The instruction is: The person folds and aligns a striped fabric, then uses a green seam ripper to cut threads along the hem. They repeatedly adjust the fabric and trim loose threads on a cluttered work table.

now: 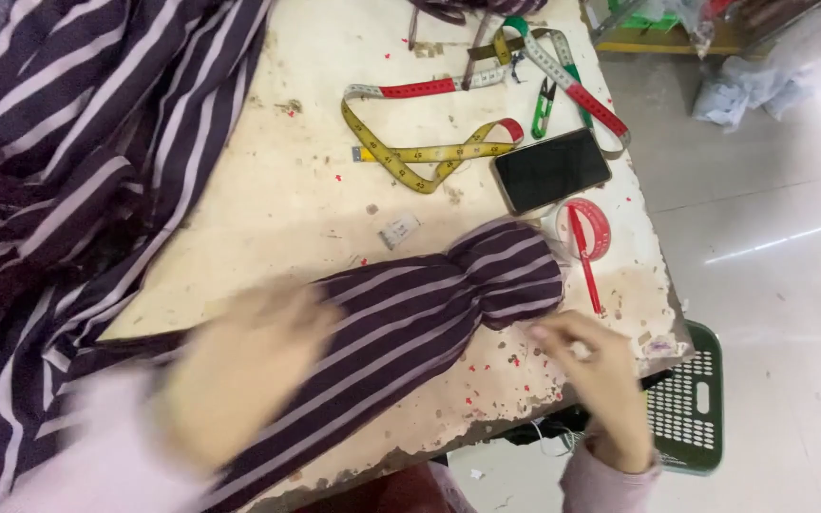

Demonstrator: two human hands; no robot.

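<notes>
A long piece of dark purple fabric with pale stripes (pixel 401 323) lies across a worn cream table (pixel 287 190), its end bunched into a rounded lump (pixel 510 271) near the right side. My left hand (pixel 239 370) is blurred and rests flat on the striped piece at the lower left. My right hand (pixel 596 366) sits at the table's near right edge, fingertips pinched together just beside the bunched end; whether it pinches the cloth or something small is unclear.
More striped fabric (pixel 59 142) heaps over the table's left side. A yellow and red tape measure (pixel 429 152), green thread snips (pixel 545 103), a black phone (pixel 551 171), a red pen (pixel 583 256) and a small white tag (pixel 398 230) lie around. A green crate (pixel 691 399) stands on the floor.
</notes>
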